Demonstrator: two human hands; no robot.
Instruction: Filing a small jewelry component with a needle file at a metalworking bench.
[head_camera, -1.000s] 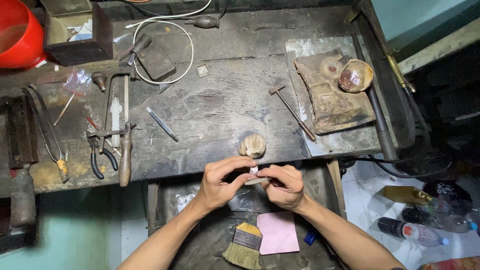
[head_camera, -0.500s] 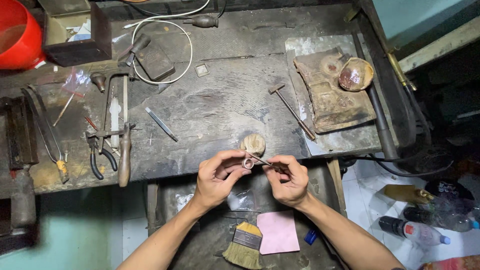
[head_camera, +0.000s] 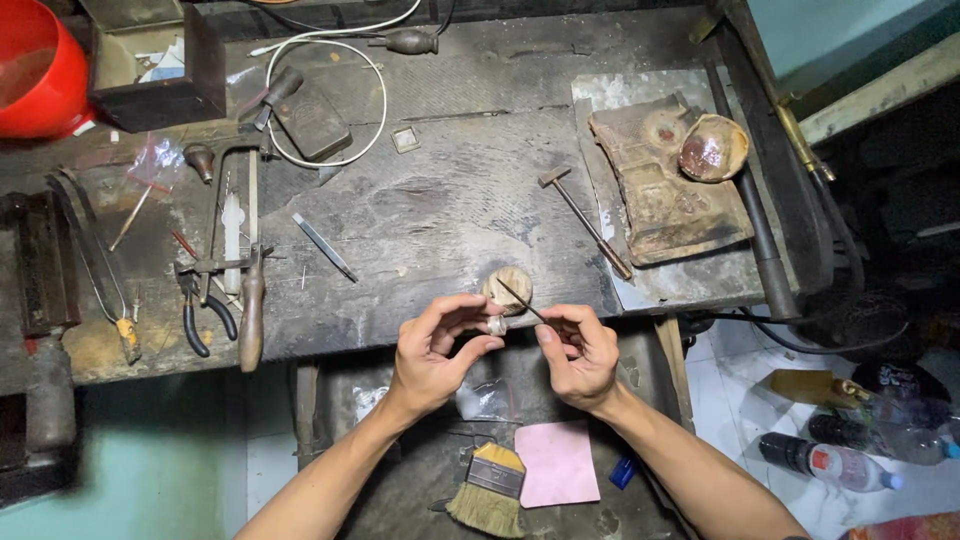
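Both hands sit almost where they were half a second ago, at the front edge of the worn wooden table (head_camera: 450, 200), but the thin tool has swung: it now slants up and away from the right hand (head_camera: 578, 352), its tip pointing toward the round wooden peg (head_camera: 508, 287), where earlier it lay nearly level between the two hands. One second ago the hands were pressed closer together over the piece. The left hand (head_camera: 432, 352) has its thumb and forefinger closed in a pinch on a small silvery ring (head_camera: 497, 325), held just below the peg and above the open drawer (head_camera: 400, 470); the right hand's grip is closed on the slender dark needle tool (head_camera: 522, 300), thumb and fingers clamped near its lower end. To work the ring well, it seems wise to brace it against the peg, keep the pinch firm but light, and guide the tool in short, controlled strokes so the point does not slip toward the fingers. Pliers (head_camera: 205, 315), a small hammer (head_camera: 585, 222) and a white cable (head_camera: 330, 100) lie untouched on the table; a brush (head_camera: 488, 490) and a pink cloth (head_camera: 556, 462) rest in the drawer below.
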